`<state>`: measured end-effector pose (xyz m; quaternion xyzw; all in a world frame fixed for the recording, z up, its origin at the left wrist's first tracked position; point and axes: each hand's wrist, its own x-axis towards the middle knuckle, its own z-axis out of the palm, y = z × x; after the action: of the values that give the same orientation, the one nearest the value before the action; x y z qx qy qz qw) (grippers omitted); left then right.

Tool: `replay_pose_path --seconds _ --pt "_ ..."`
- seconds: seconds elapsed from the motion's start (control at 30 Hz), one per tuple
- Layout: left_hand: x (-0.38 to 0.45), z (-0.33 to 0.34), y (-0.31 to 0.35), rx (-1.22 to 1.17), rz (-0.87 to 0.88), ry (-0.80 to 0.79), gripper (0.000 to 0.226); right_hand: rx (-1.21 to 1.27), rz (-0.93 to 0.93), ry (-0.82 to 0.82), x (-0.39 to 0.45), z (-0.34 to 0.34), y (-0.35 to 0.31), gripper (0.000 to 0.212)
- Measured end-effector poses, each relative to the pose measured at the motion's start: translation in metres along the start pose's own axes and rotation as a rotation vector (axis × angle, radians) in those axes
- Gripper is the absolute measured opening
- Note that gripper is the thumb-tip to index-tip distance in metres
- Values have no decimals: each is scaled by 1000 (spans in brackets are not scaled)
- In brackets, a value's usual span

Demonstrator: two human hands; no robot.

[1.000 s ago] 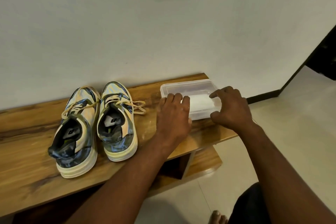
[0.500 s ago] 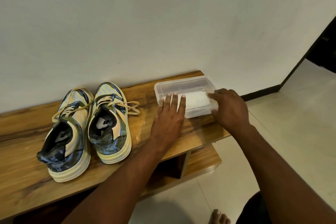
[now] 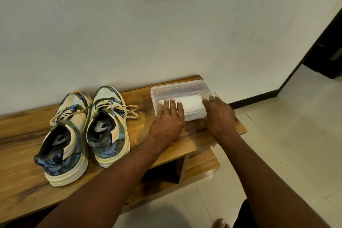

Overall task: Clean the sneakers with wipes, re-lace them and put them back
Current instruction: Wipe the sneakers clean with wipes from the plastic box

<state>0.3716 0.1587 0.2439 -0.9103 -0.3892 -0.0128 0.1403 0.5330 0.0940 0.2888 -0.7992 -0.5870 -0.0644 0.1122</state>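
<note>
Wooden bench (image 3: 22,135) along a white wall (image 3: 166,24) carries two sneakers (image 3: 109,126), laces loose, left of a clear lidded wipe box (image 3: 177,89); left hand (image 3: 167,119) lies flat, fingers spread on the lid, right hand (image 3: 219,114) grips its right end

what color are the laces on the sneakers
Pale cream laces, loosely threaded on both sneakers, clearest in the head view.

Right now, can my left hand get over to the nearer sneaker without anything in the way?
Probably yes. The left hand rests flat on the clear container, and only bare bench top and a loose lace end lie between it and the right-hand sneaker. The right hand is on the container's far side.
</note>
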Motion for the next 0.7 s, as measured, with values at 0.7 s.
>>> replay_pose_path --seconds 0.7 --pt "-10 5 -32 -385 18 229 60 463 -19 -26 11 11 47 56"
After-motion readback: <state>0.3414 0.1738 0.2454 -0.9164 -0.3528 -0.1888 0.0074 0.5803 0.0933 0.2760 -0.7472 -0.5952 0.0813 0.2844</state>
